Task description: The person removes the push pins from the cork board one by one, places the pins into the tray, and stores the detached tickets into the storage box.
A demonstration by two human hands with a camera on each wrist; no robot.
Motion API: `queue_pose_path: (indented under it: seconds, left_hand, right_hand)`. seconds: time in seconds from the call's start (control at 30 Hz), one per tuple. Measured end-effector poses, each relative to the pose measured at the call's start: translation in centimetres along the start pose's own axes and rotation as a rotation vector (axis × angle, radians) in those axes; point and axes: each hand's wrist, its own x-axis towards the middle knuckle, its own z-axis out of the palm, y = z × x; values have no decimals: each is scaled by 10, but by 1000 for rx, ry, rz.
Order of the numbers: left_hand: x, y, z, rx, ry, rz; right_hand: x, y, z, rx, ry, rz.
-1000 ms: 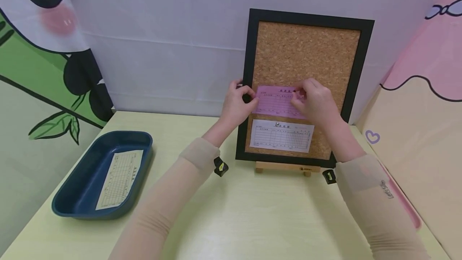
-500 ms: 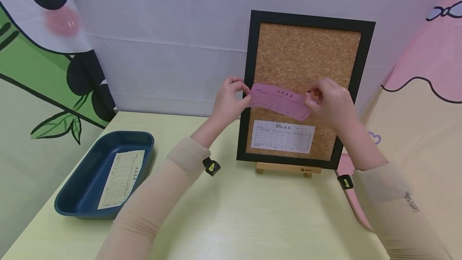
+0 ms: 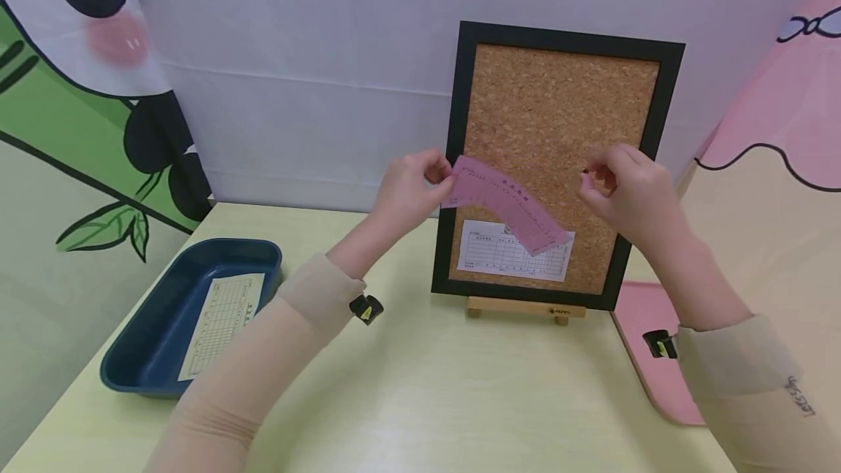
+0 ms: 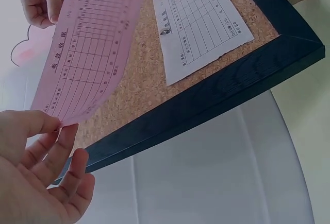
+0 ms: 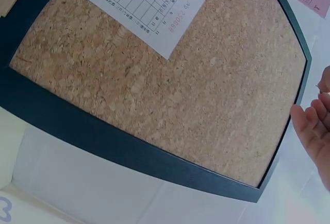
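My left hand pinches the left end of a pink receipt slip between thumb and fingertips. The slip's loose right end droops across a white receipt slip, which a silver pushpin fixes low on the black-framed corkboard. Apart from the pink slip, my right hand hovers before the board's right side, thumb and fingertips together on a tiny dark-tipped pushpin, mostly hidden by the fingers. In the left wrist view, the pink slip's printed rows face the camera.
The corkboard leans on a small wooden easel. On the table's left stands a dark blue tray with a cream printed slip inside. A pink tray lies right of the board, partly behind my right forearm. A fabric backdrop hangs behind.
Both hands have moved apart, left hand leftward and right hand rightward. The pink slip, earlier flat against the board between them, now hangs from the left hand with its right end fallen.
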Motion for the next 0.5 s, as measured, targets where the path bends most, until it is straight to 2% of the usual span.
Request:
queue_pose_path:
  seconds: [0.3,0.5]
  left_hand:
    - [-12,4,-12,40,-35,70]
    - [-17,6,-25,59,-77,43]
  right_hand:
    - [-9,1,-16,23,49,-17]
    - [-12,3,-26,22,77,-32]
